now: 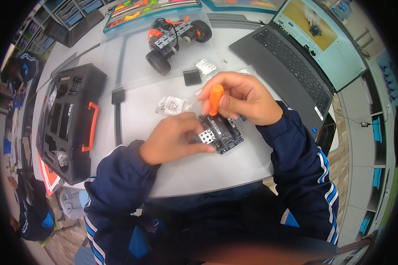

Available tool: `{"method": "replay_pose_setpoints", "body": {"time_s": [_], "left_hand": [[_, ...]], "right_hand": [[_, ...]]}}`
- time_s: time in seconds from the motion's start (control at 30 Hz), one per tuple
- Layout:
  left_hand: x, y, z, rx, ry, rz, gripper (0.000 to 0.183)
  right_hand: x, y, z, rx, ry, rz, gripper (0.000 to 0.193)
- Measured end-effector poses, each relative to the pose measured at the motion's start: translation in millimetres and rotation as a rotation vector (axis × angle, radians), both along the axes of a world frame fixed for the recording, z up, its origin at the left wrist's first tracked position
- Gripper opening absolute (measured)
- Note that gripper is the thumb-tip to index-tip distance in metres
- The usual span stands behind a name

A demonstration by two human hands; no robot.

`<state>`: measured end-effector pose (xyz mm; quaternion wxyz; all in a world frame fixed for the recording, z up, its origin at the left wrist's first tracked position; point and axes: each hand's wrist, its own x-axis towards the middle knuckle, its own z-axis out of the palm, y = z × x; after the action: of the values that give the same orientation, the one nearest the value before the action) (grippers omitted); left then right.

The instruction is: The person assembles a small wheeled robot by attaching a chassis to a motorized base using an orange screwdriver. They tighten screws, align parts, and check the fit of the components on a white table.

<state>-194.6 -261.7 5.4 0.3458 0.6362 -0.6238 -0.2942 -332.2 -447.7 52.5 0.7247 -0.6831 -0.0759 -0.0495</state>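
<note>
A dark circuit board [227,134] with a small perforated metal plate [207,136] lies on the white table [199,168] in front of me. My left hand [174,139] presses on the board and plate from the left, fingers curled over them. My right hand [243,99] grips an orange-handled screwdriver [215,98], held upright with its tip down on the board. Both forearms wear dark blue sleeves with white and blue stripes.
A wheeled robot car [174,37] with orange wires stands at the back. An open laptop [303,57] sits at the right. A black foam-lined case [68,119] with an orange handle lies at the left. Small plastic bags [172,105] and black square parts [192,77] lie nearby.
</note>
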Motion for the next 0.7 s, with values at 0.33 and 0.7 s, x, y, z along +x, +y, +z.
{"method": "replay_pose_setpoints", "body": {"time_s": [0.33,0.7], "left_hand": [[-2.0,0.6,1.9,-0.051,0.026,0.009,0.039],[-1.7,0.2,2.0,-0.074,0.037,0.006,0.038]], "right_hand": [[2.5,5.6,-4.5,0.064,0.079,-0.089,0.023],[4.3,5.3,-7.8,0.029,-0.005,-0.155,0.021]]}}
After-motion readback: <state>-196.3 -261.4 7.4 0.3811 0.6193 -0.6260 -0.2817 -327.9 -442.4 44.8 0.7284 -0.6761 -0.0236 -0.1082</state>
